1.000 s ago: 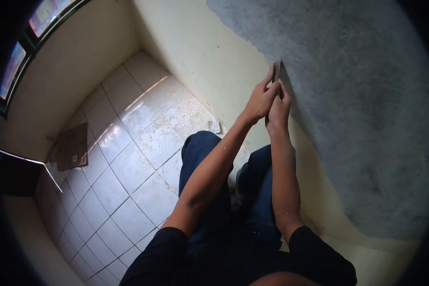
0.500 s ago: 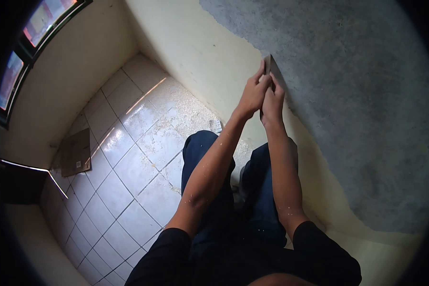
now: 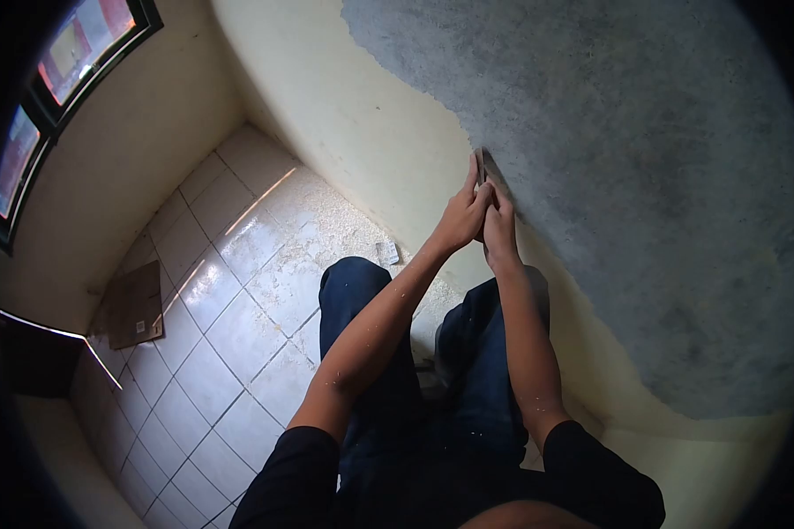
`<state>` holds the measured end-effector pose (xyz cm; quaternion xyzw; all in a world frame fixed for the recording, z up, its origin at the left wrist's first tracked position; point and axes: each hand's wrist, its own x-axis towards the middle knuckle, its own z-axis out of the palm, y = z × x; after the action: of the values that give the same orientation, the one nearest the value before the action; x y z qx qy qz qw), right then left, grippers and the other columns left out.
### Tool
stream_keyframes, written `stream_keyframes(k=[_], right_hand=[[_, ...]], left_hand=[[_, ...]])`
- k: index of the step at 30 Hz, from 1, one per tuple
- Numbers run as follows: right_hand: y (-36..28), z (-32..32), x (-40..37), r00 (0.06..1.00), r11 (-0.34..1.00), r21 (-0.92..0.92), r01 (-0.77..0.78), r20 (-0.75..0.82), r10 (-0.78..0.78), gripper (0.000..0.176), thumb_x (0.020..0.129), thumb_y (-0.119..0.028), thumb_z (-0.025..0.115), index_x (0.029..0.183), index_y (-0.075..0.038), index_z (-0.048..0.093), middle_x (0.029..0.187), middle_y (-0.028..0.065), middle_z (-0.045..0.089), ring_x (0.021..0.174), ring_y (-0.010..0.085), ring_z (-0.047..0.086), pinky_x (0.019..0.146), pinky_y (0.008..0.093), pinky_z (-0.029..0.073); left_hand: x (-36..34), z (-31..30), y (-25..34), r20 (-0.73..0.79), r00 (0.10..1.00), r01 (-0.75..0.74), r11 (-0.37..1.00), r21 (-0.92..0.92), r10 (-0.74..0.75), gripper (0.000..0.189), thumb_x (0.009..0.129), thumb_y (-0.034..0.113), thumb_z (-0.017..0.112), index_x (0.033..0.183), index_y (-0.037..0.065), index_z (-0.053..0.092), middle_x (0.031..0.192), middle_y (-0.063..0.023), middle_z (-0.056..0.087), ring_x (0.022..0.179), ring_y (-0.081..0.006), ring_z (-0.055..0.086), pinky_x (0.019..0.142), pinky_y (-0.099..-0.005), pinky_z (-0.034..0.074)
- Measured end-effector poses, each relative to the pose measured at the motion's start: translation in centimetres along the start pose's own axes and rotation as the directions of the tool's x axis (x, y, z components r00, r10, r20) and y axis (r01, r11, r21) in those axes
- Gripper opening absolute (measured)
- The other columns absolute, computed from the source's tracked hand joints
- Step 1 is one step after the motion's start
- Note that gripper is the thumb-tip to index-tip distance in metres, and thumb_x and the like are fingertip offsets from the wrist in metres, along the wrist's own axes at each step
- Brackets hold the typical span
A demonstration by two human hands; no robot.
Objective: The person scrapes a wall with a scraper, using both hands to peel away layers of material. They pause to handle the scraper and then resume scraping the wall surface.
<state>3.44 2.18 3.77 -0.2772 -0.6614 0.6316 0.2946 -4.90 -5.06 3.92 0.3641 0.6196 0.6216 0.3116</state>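
Both my hands are wrapped round a flat-bladed scraper [image 3: 481,165], its handle hidden in my grip. My left hand [image 3: 460,218] lies over the lower blade, one finger stretched along it toward the tip. Close beside it, my right hand [image 3: 500,227] is closed round the handle area. The blade meets the wall at the ragged border between cream paint [image 3: 397,132] and a large bare grey patch [image 3: 626,176]. Pale flecks dot my forearms and trousers.
Pale flakes [image 3: 344,212] are scattered over the white tiled floor [image 3: 212,379] along the wall's foot. A small printed packet [image 3: 387,253] lies among them. A cardboard piece [image 3: 135,304] rests by the left wall, below a dark-framed window [image 3: 62,115].
My hands and the scraper have moved down along the paint border, closer to my body. The view has shifted slightly. The grip stays the same.
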Motion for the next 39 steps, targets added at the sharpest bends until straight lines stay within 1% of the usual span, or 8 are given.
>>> stream_keyframes(k=[6,12,15,18,21,33,36,39], right_hand=[[0.0,0.0,0.1,1.0,0.984,0.177,0.007,-0.028,-0.002,0.041,0.114,-0.024,0.048,0.144,0.003,0.059,0.126,0.0111,0.067,0.118,0.0182,0.062,0.107,0.0327,0.047],[-0.7,0.0,0.3,0.999,0.978,0.202,0.047,-0.007,-0.046,0.042,0.114,-0.022,0.048,0.145,0.005,0.057,0.125,0.0106,0.067,0.116,0.0169,0.062,0.105,0.0315,0.048],[-0.3,0.2,1.4,0.999,0.981,0.192,0.018,0.044,-0.027,0.043,0.114,-0.019,0.047,0.148,0.007,0.054,0.133,0.0149,0.066,0.123,0.0193,0.062,0.108,0.0323,0.047],[-0.2,1.3,1.4,0.996,0.992,0.099,0.079,-0.059,-0.074,0.045,0.114,-0.017,0.046,0.15,0.009,0.052,0.142,0.0198,0.063,0.131,0.0228,0.06,0.112,0.0333,0.045],[-0.7,1.7,1.2,0.997,0.991,0.112,0.067,-0.039,-0.063,0.045,0.114,-0.016,0.045,0.15,0.01,0.051,0.148,0.0228,0.06,0.137,0.0255,0.058,0.115,0.0345,0.043],[-1.7,3.5,1.0,0.987,0.994,0.032,0.105,-0.125,-0.1,0.045,0.113,-0.014,0.046,0.149,0.012,0.051,0.148,0.0262,0.059,0.134,0.027,0.06,0.113,0.0356,0.046],[-0.5,3.0,3.7,0.989,0.989,0.055,0.135,-0.063,-0.132,0.045,0.112,-0.015,0.046,0.147,0.013,0.053,0.145,0.0265,0.062,0.132,0.0264,0.061,0.112,0.0345,0.046],[-1.9,5.4,5.1,0.983,0.985,0.061,0.161,0.081,-0.166,0.045,0.112,-0.014,0.047,0.148,0.012,0.053,0.145,0.025,0.062,0.131,0.0246,0.06,0.112,0.0333,0.045]], left_hand=[[0.8,2.2,-0.4,-0.223,0.964,-0.162,0.985,-0.061,0.145,0.071,0.111,0.033,0.046,0.172,0.01,0.016,0.118,-0.021,0.069,0.106,-0.0229,0.064,0.099,-0.0331,0.048],[0.3,2.6,0.4,-0.252,0.957,-0.206,0.951,-0.233,0.145,0.068,0.11,0.028,0.048,0.171,0.01,0.023,0.107,-0.0097,0.064,0.093,-0.0139,0.054,0.092,-0.0272,0.046],[0.6,1.7,0.5,-0.186,0.982,-0.1,0.952,-0.29,0.046,0.068,0.11,0.027,0.049,0.171,0.011,0.023,0.119,-0.0108,0.066,0.097,-0.0139,0.055,0.094,-0.0274,0.047],[0.8,2.1,0.5,-0.291,0.949,-0.238,0.873,-0.425,0.117,0.067,0.11,0.026,0.049,0.17,0.011,0.026,0.134,-0.0116,0.064,0.099,-0.0127,0.055,0.095,-0.0263,0.046],[0.9,1.6,0.4,-0.247,0.965,-0.191,0.872,-0.45,0.084,0.065,0.11,0.024,0.049,0.17,0.01,0.028,0.146,-0.0115,0.059,0.104,-0.012,0.055,0.098,-0.0255,0.046],[1.7,-0.4,0.3,-0.118,0.992,-0.084,0.917,-0.391,0.04,0.061,0.112,0.023,0.046,0.168,0.005,0.03,0.145,-0.0116,0.059,0.115,-0.0124,0.055,0.103,-0.0264,0.045],[2.3,-0.2,0.7,-0.297,0.944,-0.241,0.915,-0.325,0.143,0.061,0.113,0.023,0.045,0.167,0.003,0.029,0.154,-0.0158,0.054,0.125,-0.0156,0.055,0.108,-0.0278,0.044],[2.8,-2.0,2.7,-0.362,0.929,-0.265,0.815,-0.515,0.074,0.061,0.113,0.025,0.044,0.166,-0.001,0.03,0.164,-0.019,0.045,0.143,-0.0208,0.048,0.118,-0.0312,0.037]])
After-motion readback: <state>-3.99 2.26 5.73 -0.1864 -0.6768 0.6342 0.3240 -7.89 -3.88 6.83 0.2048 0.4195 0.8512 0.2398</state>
